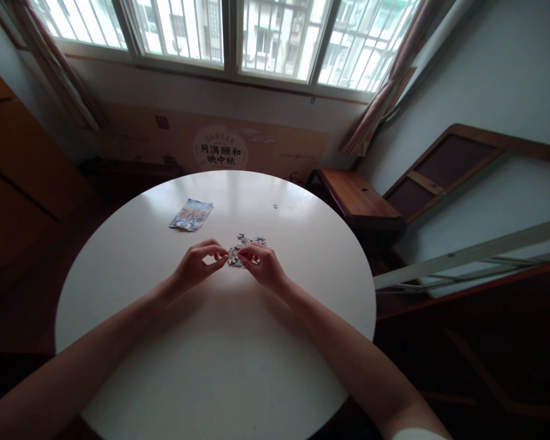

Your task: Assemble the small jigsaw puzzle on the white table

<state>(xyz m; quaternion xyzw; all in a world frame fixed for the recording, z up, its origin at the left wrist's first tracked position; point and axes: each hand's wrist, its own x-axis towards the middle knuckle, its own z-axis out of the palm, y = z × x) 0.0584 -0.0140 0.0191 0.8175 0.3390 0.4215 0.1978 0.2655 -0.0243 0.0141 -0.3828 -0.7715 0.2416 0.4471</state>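
A small heap of jigsaw puzzle pieces (244, 240) lies on the white round table (201, 366). At the heap's left edge, my left hand (200, 261) is closed in a pinch, thumb against fingertips. My right hand (264, 263) reaches over the heap from the right, also pinching, and covers part of it. The fingertips of both hands nearly meet above the pieces. Anything between them is too small to make out.
A colourful printed packet (191, 215) lies on the table at the back left. One loose puzzle piece (275, 206) sits apart, farther back. Beyond the table's right rim stands a wooden bench (360, 192). Barred windows (279, 43) and curtains are behind.
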